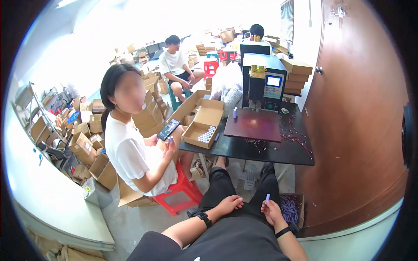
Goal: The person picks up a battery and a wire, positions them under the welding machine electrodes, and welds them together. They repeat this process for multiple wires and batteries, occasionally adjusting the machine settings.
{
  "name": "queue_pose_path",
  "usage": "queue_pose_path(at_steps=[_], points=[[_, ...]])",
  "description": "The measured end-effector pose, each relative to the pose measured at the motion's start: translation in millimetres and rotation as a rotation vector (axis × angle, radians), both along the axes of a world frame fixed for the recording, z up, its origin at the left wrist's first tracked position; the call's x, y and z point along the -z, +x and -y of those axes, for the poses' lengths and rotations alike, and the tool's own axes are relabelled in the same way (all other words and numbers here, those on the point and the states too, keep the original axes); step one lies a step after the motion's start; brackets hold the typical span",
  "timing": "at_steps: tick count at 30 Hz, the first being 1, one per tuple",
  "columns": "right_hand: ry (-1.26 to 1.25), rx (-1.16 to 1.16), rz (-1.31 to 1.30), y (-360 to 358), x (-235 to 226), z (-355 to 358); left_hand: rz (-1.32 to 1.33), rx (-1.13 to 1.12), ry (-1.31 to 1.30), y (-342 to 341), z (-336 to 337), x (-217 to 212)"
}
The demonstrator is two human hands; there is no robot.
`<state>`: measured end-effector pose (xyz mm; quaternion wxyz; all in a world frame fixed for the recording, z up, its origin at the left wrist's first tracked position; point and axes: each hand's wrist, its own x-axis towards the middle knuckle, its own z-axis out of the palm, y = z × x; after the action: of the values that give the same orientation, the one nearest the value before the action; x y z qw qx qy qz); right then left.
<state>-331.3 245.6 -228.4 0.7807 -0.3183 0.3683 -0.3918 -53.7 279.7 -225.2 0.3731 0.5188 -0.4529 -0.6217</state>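
My right hand [272,212] is closed round a purple cylindrical battery cell [267,198], held upright above my right thigh. My left hand [230,204] rests on my lap with its fingers curled in, and no object shows in it. Ahead is a black table [200,150] bearing a spot-welding machine [266,82] with a small lit screen. A dark red board [252,126] lies under the machine's head, and one purple cell [235,113] stands on its left corner. An open cardboard box [193,140] of upright cells with pale ends sits at the table's left.
Beside my right leg a carton [300,200] holds many purple cells. Red and black wire leads [298,141] lie on the table's right. A person on a red stool [178,191] at my left holds a phone [169,129] and small cells. A brown door [357,108] stands at right.
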Motion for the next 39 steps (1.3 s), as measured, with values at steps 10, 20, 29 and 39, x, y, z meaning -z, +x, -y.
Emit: queue_pose_path(at_steps=[10,20,29,39], points=[[0.074,-0.016,-0.039,0,12,24,-0.001,0.02,0.06,8,19,12],[-0.058,-0.036,-0.476,40,47,73,-0.208,-0.074,0.321,26,63,50],[-0.767,-0.205,-1.228,65,66,80,0.079,0.037,0.258,18,86,78],[-0.922,-0.438,-1.519,74,73,98,0.872,0.33,-0.449,1,82,61]])
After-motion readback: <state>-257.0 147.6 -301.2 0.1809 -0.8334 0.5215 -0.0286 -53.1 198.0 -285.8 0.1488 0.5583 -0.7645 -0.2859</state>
